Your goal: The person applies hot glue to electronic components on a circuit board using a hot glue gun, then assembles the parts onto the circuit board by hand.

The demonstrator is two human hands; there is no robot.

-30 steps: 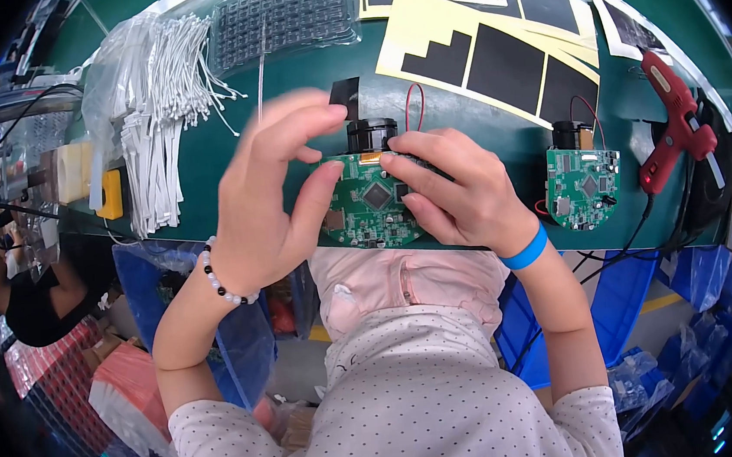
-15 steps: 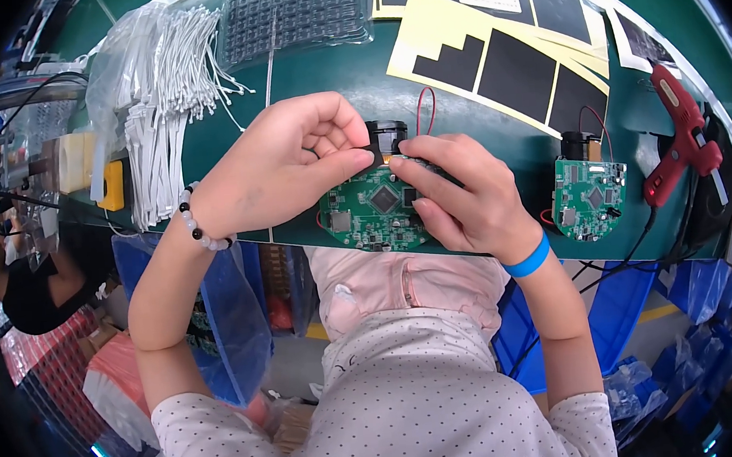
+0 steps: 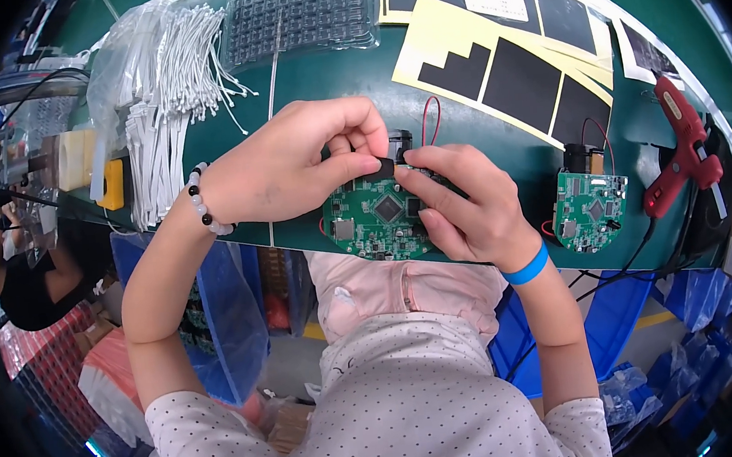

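A green circuit board [image 3: 380, 214] lies near the table's front edge, directly before me, with a black cylindrical part [image 3: 398, 142] at its far side and a red wire loop [image 3: 432, 121] rising beside it. Between thumb and forefinger my left hand [image 3: 316, 159] pinches a small black strip [image 3: 385, 169], right at the base of the cylinder. My right hand [image 3: 468, 198] grips the board from the right. Its fingertips rest by the strip and the cylinder, its thumb is bent over the board's right part. The fingers partly cover the cylinder and the board's far edge.
A second similar board [image 3: 591, 209] lies to the right, beside a red glue gun [image 3: 681, 149] with a cable. Yellow sheets with black stickers [image 3: 514, 76] lie at the back. White cable ties [image 3: 155, 160] and a clear plastic tray [image 3: 300, 17] stand at the back left.
The left hand has shifted slightly right, bringing the black strip close against the right fingertips at the cylinder's base. The whole view has moved slightly.
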